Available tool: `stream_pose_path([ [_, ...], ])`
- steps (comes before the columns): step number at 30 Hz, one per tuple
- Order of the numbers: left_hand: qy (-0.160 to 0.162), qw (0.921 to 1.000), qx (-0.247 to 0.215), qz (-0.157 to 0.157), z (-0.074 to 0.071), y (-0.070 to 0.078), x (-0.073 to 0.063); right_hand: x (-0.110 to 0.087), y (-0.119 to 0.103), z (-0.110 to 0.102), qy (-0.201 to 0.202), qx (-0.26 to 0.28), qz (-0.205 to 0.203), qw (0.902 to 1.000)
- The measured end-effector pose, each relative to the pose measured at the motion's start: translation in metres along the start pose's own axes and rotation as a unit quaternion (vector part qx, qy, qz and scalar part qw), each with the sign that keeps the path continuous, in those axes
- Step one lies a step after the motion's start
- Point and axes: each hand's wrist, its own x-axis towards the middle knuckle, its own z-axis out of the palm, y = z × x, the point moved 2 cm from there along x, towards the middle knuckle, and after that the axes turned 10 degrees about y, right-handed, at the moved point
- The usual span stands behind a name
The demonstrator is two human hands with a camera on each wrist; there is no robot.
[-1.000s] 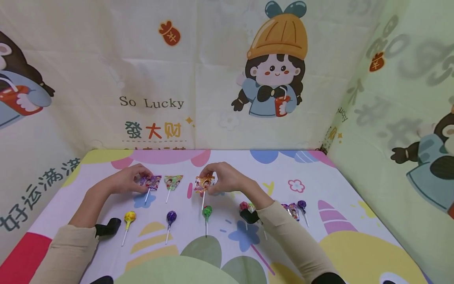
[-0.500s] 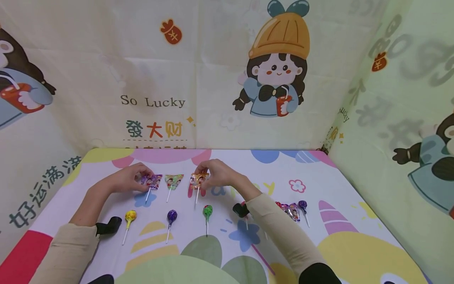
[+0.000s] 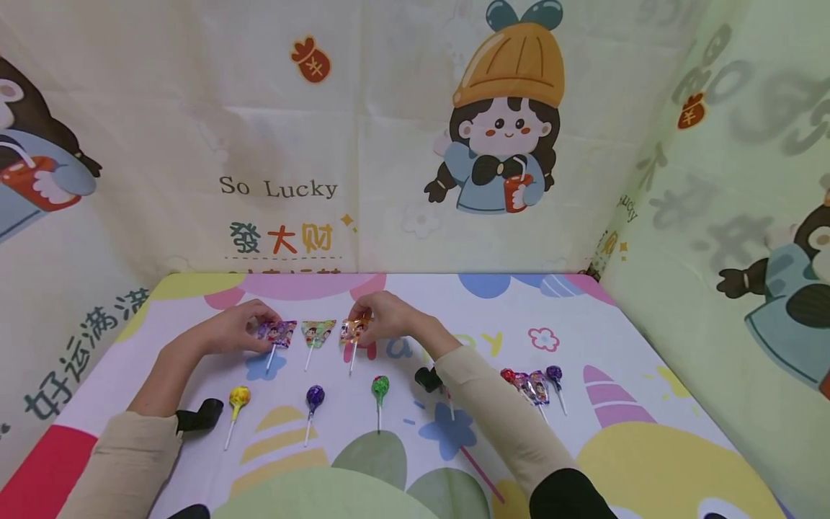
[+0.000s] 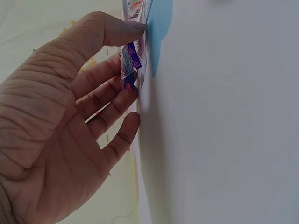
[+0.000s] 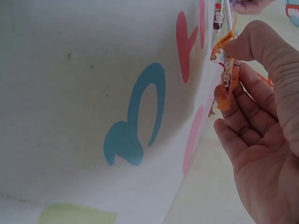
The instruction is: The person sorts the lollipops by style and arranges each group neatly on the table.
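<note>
My left hand [image 3: 236, 328] pinches the edge of a purple-wrapped flat lollipop [image 3: 282, 334] at the back left; in the left wrist view, thumb and fingertips squeeze its wrapper [image 4: 131, 58]. To the right, my right hand [image 3: 393, 317] holds an orange-wrapped flat lollipop [image 3: 351, 331] by its wrapper, stick pointing toward me. The right wrist view shows that orange wrapper [image 5: 225, 93] between thumb and fingers. Between both hands lies a green-wrapped flat lollipop [image 3: 318, 333], touched by neither. These form a row along the back.
Nearer me lie a yellow round lollipop [image 3: 239, 396], a purple round lollipop [image 3: 315, 394] and a green round lollipop [image 3: 380, 386]. On the right, a red lollipop [image 3: 508, 375], a purple-pink wrapped one [image 3: 537, 387] and a dark purple one [image 3: 554, 373] lie close together. My right sleeve [image 3: 506, 418] partly covers another.
My right hand has moved left with the orange-wrapped lollipop, closer to the green-wrapped one. More of the right-hand group shows past the sleeve. My left hand has stayed in place.
</note>
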Motion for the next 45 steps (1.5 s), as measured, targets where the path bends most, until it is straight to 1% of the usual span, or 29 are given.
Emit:
stream_pose_path([
  [7, -0.002, 1.0000, 0.002, 0.001, 0.003, -0.002, 0.002, 0.005, -0.001, 0.004, -0.009, -0.019, 0.006, 0.9998],
  [12, -0.002, 1.0000, 0.007, -0.001, 0.002, -0.002, 0.001, 0.009, -0.002, 0.007, -0.017, -0.034, 0.004, 0.9993],
  [17, 0.000, 1.0000, 0.007, 0.005, 0.001, -0.001, 0.001, 0.012, -0.002, 0.009, -0.026, -0.040, 0.015, 0.9987],
  [21, 0.003, 0.9999, 0.008, 0.014, 0.000, -0.001, 0.002, 0.013, -0.003, 0.008, -0.031, -0.035, 0.022, 0.9986],
  [26, 0.002, 0.9999, 0.005, 0.010, 0.000, -0.002, 0.001, 0.013, -0.005, 0.008, -0.037, -0.021, 0.021, 0.9989],
  [29, -0.002, 0.9999, 0.004, 0.009, 0.000, -0.001, 0.001, 0.012, -0.005, 0.008, -0.040, -0.025, 0.018, 0.9987],
  [36, -0.005, 1.0000, 0.001, 0.008, 0.000, 0.000, 0.000, 0.010, -0.007, 0.006, -0.035, -0.035, 0.027, 0.9984],
  [41, -0.001, 0.9999, 0.000, 0.011, 0.001, -0.002, 0.001, 0.007, -0.007, 0.003, -0.030, -0.022, 0.023, 0.9990],
  [45, -0.001, 0.9999, 0.000, 0.012, 0.002, -0.004, 0.002, 0.003, -0.009, -0.002, -0.019, -0.002, 0.019, 0.9996],
])
